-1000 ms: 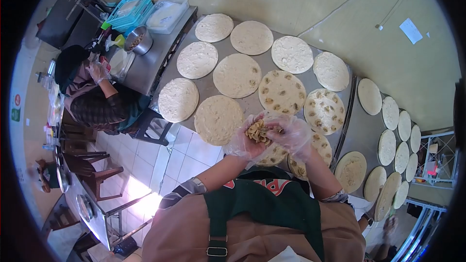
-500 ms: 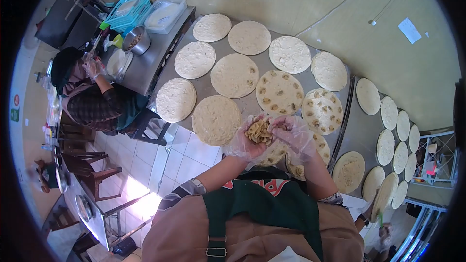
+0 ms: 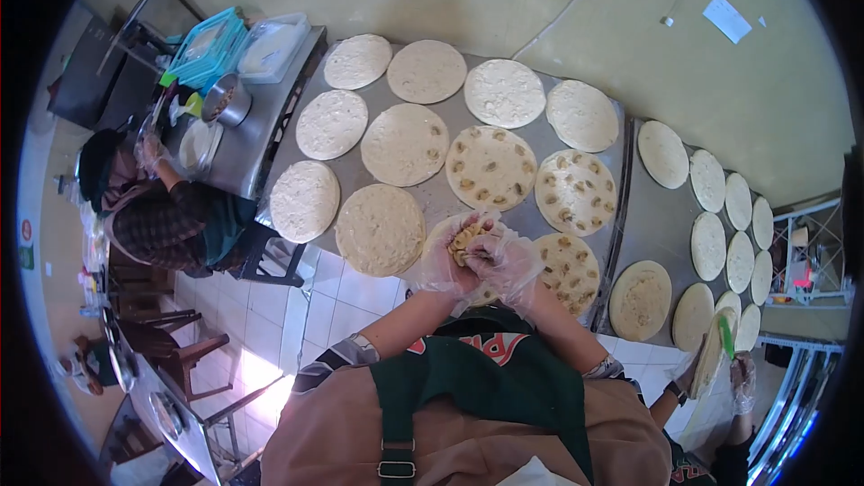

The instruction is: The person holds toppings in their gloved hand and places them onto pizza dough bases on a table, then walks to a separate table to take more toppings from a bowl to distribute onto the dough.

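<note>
A heap of sliced mushrooms (image 3: 465, 245) rests in my left hand (image 3: 444, 272), cupped and covered by a clear plastic glove. My right hand (image 3: 513, 265), gloved the same way, reaches into the heap with its fingers pinched together at the slices. Both hands are above the front edge of the metal table, partly covering a pizza base beneath them. Beyond them lies a round base with mushroom slices (image 3: 490, 168). Two more dotted bases, a white-topped one (image 3: 576, 193) and a nearer one (image 3: 567, 274), lie to the right.
Several pale bases cover the table, including a plain one (image 3: 381, 230) at left. A second table (image 3: 630, 207) at right holds more. One co-worker (image 3: 171, 202) works at left near a steel pot (image 3: 227, 101); another person's hand (image 3: 742, 382) is at lower right, by a tilted base.
My right hand has moved left and in onto the mushroom heap. The view has shifted slightly. At lower right, the other person's green-handled tool has come up against the tilted base.
</note>
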Motion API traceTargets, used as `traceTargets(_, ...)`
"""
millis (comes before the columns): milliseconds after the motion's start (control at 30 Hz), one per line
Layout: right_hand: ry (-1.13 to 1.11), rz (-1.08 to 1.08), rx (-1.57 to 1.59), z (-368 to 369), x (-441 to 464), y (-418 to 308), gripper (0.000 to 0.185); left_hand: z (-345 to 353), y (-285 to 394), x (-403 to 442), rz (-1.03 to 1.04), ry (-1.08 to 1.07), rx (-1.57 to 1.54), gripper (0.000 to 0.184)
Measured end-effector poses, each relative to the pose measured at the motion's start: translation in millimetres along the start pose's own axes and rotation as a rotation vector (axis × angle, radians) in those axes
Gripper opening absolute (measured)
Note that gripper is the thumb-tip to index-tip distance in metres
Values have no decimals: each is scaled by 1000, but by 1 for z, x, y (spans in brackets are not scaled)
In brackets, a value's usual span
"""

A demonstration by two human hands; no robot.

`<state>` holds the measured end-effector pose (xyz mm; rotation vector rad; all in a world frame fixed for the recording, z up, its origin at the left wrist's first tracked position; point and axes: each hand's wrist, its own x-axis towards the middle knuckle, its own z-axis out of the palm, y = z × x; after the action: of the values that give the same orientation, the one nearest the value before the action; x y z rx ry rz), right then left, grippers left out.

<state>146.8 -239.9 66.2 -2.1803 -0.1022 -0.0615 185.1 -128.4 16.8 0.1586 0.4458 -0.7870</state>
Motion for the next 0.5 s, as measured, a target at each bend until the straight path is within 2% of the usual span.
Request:
traceTargets(133,14,66,133,-9,-8,6,15,-7,-8,6,-18,-88,27,35)
traceTargets(200,-11,260,641,-16,-14,10,11,-13,-8,9,-88,-143,-14,37)
traceTargets(233,6,265,637,-25,-15,10,11,-12,-9,8,-116,-145,-9,36)
traceTargets(300,-48,489,761,-50,-18,9,10,-6,-15,8,-154,-150,0,35)
traceTargets(333,-37,491,760,-54,-22,20,10,-1,-18,7,-145,-24,-35,32)
traceTargets(367,51,544,931,-55,-26,41,12,2,-21,6,-133,101,-68,30)
traceTargets(400,141,595,1102,-56,-31,61,14,2,-22,7,-139,99,-65,30)
traceTargets(433,147,595,1102,-61,-33,77,14,2,-21,6,-157,89,-74,30)
traceTargets(500,353,741,910,-74,-34,113,16,2,-19,4,-177,77,-80,30)
